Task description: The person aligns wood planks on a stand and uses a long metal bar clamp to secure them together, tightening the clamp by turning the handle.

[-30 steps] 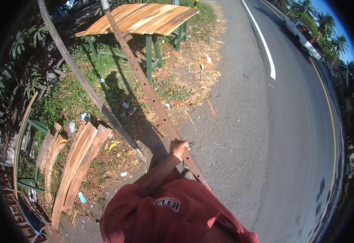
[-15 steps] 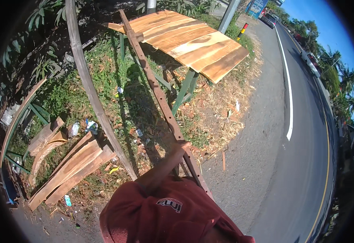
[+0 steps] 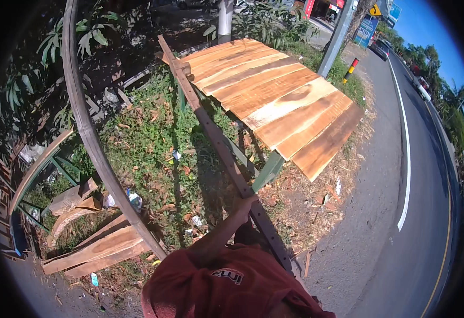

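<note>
My left hand (image 3: 246,206) is closed round a long rust-brown bar clamp (image 3: 222,146), which has a row of holes along it. The bar slopes from beside my body up to the far left, and a block sits on it near its far end. To the right of it, a row of wooden boards (image 3: 282,87) lies edge to edge on a green stand (image 3: 268,170). The far part of the bar passes by the left ends of these boards. My right hand does not show; my maroon shirt (image 3: 216,289) fills the lower middle.
A curved-looking wooden pole (image 3: 102,153) rises on my left. Beyond it lie loose planks (image 3: 102,249) and another green stand (image 3: 59,164). A grey post (image 3: 338,40) and a striped bollard (image 3: 351,70) stand past the boards. On the right runs a road (image 3: 428,212) with vehicles.
The boards, stand and road now sit lower and farther right in view, as the view has shifted. My left hand still grips the bar clamp, nearer the green stand in the picture.
</note>
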Demonstrator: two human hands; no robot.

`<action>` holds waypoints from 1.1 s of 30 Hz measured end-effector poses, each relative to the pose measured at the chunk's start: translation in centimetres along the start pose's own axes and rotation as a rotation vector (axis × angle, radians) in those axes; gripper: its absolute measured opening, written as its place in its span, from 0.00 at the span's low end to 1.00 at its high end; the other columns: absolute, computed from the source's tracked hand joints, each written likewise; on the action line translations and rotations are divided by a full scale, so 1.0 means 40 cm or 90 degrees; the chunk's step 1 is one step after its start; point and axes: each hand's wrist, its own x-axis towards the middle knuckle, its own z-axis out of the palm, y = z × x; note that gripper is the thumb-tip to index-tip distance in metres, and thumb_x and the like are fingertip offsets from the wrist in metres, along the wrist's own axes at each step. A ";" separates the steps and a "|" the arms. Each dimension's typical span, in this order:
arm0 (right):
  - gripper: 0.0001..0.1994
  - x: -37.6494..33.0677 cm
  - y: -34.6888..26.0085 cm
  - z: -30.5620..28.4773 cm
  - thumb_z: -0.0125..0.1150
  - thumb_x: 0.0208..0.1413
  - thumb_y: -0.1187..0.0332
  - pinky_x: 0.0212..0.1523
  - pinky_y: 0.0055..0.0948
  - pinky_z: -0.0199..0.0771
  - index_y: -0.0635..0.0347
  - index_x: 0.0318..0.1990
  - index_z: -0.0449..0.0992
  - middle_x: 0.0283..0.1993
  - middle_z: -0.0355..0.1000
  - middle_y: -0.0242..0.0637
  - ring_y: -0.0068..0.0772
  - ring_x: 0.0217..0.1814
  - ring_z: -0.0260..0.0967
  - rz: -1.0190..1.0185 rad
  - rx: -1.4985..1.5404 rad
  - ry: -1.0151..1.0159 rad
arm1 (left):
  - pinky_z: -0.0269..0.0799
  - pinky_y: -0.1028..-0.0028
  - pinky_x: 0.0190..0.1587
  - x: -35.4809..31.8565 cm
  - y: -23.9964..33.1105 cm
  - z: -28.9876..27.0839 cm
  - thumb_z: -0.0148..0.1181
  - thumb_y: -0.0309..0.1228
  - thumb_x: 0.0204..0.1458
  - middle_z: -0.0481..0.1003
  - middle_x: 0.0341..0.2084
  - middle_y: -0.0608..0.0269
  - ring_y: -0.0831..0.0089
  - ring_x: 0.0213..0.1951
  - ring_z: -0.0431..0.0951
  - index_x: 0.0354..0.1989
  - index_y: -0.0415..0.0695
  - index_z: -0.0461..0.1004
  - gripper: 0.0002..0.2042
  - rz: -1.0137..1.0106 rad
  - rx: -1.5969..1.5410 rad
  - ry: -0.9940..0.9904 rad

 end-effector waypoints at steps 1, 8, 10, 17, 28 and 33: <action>0.17 0.044 -0.006 -0.005 0.66 0.46 0.66 0.44 0.50 0.75 0.54 0.45 0.75 0.38 0.77 0.49 0.58 0.44 0.76 -0.003 0.006 0.010 | 0.72 0.69 0.29 0.045 0.024 0.027 0.71 0.25 0.45 0.74 0.28 0.67 0.74 0.28 0.75 0.37 0.41 0.73 0.13 0.027 -0.028 0.005; 0.08 0.311 -0.226 -0.238 0.59 0.52 0.68 0.38 0.52 0.73 0.54 0.39 0.74 0.31 0.76 0.49 0.60 0.39 0.76 -0.143 0.010 0.039 | 0.77 0.64 0.34 0.412 0.200 0.122 0.68 0.29 0.51 0.76 0.31 0.65 0.68 0.31 0.78 0.46 0.46 0.74 0.15 0.023 -0.075 0.002; 0.08 0.370 -0.303 -0.333 0.60 0.52 0.67 0.37 0.52 0.73 0.54 0.39 0.74 0.31 0.76 0.49 0.59 0.37 0.76 -0.160 -0.006 0.045 | 0.78 0.62 0.33 0.541 0.213 0.125 0.67 0.30 0.52 0.76 0.31 0.63 0.66 0.30 0.78 0.45 0.44 0.72 0.14 0.089 -0.071 0.025; 0.13 0.606 -0.504 -0.523 0.62 0.49 0.60 0.37 0.50 0.68 0.53 0.41 0.74 0.40 0.75 0.41 0.50 0.41 0.73 -0.202 -0.050 0.091 | 0.79 0.64 0.30 0.689 0.559 0.303 0.66 0.29 0.51 0.75 0.26 0.59 0.63 0.26 0.79 0.42 0.40 0.70 0.13 0.018 -0.082 -0.019; 0.10 0.957 -1.049 -0.618 0.62 0.44 0.60 0.37 0.52 0.65 0.49 0.35 0.78 0.27 0.71 0.29 0.43 0.34 0.69 -0.260 0.039 0.184 | 0.79 0.61 0.34 1.232 0.792 0.234 0.67 0.30 0.49 0.74 0.32 0.59 0.65 0.32 0.78 0.43 0.43 0.70 0.16 0.023 -0.065 0.084; 0.10 1.141 -1.064 -0.451 0.61 0.53 0.57 0.42 0.58 0.69 0.44 0.42 0.81 0.33 0.75 0.42 0.52 0.40 0.72 -0.257 -0.143 0.254 | 0.75 0.66 0.42 1.588 0.795 0.092 0.69 0.33 0.48 0.74 0.38 0.63 0.68 0.38 0.76 0.50 0.43 0.71 0.21 -0.018 -0.025 0.085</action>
